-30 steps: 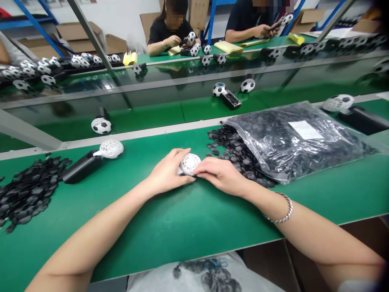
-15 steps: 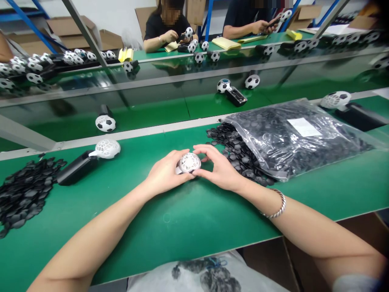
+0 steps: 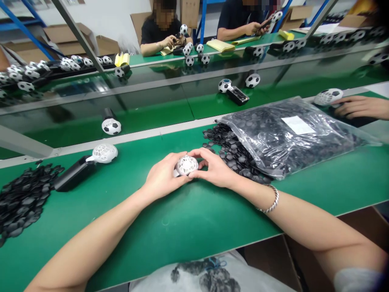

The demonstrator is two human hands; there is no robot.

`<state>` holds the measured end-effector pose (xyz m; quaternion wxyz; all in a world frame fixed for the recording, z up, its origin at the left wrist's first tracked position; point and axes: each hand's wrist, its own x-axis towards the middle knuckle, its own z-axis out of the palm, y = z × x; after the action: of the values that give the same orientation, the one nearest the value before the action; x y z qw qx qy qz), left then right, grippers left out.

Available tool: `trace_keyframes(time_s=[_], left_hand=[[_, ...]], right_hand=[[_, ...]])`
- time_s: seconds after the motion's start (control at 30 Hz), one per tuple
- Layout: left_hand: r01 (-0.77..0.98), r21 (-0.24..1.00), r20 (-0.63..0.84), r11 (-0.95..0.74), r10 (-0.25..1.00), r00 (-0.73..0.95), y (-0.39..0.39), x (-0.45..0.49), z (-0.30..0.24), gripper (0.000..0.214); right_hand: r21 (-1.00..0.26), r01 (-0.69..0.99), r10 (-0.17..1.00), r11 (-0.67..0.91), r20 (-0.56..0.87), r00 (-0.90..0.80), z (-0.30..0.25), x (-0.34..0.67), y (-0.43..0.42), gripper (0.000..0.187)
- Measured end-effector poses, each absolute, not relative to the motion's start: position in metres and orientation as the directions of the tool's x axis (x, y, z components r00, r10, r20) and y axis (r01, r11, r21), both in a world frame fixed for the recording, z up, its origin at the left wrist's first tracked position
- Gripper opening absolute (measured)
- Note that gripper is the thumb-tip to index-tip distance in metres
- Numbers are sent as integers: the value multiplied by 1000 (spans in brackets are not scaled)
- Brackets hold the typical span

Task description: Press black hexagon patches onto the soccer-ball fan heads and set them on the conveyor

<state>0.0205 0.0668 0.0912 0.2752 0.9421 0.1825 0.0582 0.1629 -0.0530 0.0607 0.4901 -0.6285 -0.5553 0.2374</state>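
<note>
Between my two hands is a white openwork football-shaped shell [image 3: 187, 165], held just above the green bench [image 3: 158, 227]. My left hand [image 3: 165, 175] is wrapped round its left side, thumb along the near edge. My right hand [image 3: 212, 168] curves in from the right, thumb and fingertips closed against the shell's rim. What lies under the shell is hidden. Black flat patches [image 3: 237, 156] spill out of a clear plastic bag [image 3: 273, 134] just beyond my right hand. To the left lies another white shell [image 3: 105, 153] on a black handle [image 3: 73, 174].
A heap of black patches [image 3: 27, 198] lies at far left. Past the metal rail, a green conveyor [image 3: 170, 113] carries several football-headed units, one a ball [image 3: 111, 126]. A co-worker's hand [image 3: 361, 107] touches a football-patterned unit [image 3: 328, 97] at right. Two people sit opposite.
A co-worker's hand has come in from the right onto the unit there. My right fingers have closed in nearer the shell. The view has shifted slightly; the ball unit on the conveyor moved right.
</note>
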Motion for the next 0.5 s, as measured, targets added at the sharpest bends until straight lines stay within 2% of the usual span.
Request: trace_keyframes(time_s=[0.2, 0.3, 0.4, 0.5], left_hand=[[306, 539, 14, -785, 372, 928, 65, 22, 91, 57], [273, 527, 18, -805, 332, 943, 64, 18, 90, 59], [264, 472, 2, -841, 300, 954, 71, 16, 86, 63], [217, 373, 38, -902, 249, 968, 84, 16, 81, 70]], right_hand=[[-852, 514, 928, 97, 264, 262, 64, 161, -52, 40], [-840, 542, 933, 31, 218, 285, 67, 177, -52, 30], [-649, 737, 885, -187, 215, 414, 69, 199, -54, 23], [-426, 830, 875, -359, 156, 458, 68, 213, -56, 21]])
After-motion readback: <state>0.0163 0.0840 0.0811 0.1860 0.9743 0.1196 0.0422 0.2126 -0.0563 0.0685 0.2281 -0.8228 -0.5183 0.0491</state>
